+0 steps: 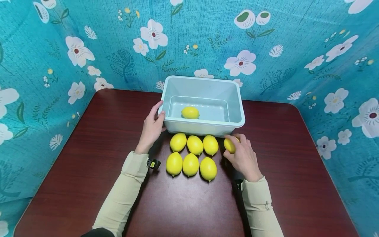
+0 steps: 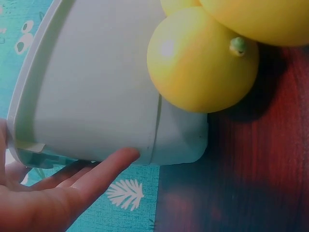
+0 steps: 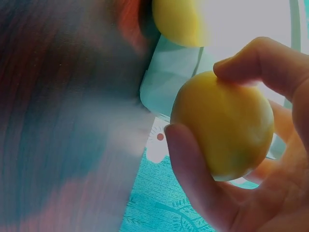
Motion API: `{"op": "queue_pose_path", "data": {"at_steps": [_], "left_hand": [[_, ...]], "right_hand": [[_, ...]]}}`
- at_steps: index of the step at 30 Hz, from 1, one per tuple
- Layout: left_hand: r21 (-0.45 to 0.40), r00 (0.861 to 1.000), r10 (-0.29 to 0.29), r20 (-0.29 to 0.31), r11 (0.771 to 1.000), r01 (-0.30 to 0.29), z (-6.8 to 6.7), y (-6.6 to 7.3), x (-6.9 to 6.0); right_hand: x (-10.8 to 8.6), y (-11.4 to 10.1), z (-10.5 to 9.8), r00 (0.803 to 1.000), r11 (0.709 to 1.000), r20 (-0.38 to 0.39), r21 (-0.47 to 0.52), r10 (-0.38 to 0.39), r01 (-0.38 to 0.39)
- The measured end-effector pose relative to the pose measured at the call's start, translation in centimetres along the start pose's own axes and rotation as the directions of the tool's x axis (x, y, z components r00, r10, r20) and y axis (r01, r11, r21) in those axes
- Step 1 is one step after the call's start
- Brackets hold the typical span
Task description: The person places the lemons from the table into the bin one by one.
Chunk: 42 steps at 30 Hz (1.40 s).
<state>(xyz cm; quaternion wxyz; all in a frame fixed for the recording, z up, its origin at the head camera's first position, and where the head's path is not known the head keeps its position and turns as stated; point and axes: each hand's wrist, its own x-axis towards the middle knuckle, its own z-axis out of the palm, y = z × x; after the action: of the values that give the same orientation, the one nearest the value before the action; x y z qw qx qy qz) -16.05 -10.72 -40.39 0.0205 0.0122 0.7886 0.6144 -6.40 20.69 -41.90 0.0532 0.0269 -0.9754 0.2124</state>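
My right hand (image 1: 243,158) grips a yellow lemon (image 3: 222,126) between thumb and fingers, near the front right corner of a pale blue bin (image 1: 204,123). My left hand (image 1: 152,127) holds the bin's left end, its fingers over the rim and against the outer wall, as the left wrist view (image 2: 72,193) also shows. One lemon (image 1: 190,112) lies inside the bin toward the left. In front of the bin several lemons stand in two rows; a front-row one (image 1: 208,169) is nearest the right hand's side, and a back-row one (image 2: 203,60) hides part of the bin wall.
The dark red-brown table (image 1: 189,210) extends to both sides and toward me. Behind the bin and along both sides hangs a blue cloth (image 1: 189,39) with white flowers. Dark wrist devices sit at both cuffs.
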Motion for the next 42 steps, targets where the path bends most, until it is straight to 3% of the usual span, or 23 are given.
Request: {"op": "queue_pose_path", "data": {"at_steps": [16, 42], "left_hand": [[0.009, 1.000, 0.012, -0.025, 1.000, -0.012, 0.8, -0.2, -0.9], [-0.002, 0.999, -0.022, -0.040, 1.000, 0.022, 1.0, 0.2, -2.0]], "right_hand": [[-0.3, 0.7, -0.7, 1.000, 1.000, -0.016, 0.008, -0.027, 0.027], [-1.7, 0.3, -2.1, 0.995, 0.996, -0.066, 0.017, -0.081, 0.082]]}}
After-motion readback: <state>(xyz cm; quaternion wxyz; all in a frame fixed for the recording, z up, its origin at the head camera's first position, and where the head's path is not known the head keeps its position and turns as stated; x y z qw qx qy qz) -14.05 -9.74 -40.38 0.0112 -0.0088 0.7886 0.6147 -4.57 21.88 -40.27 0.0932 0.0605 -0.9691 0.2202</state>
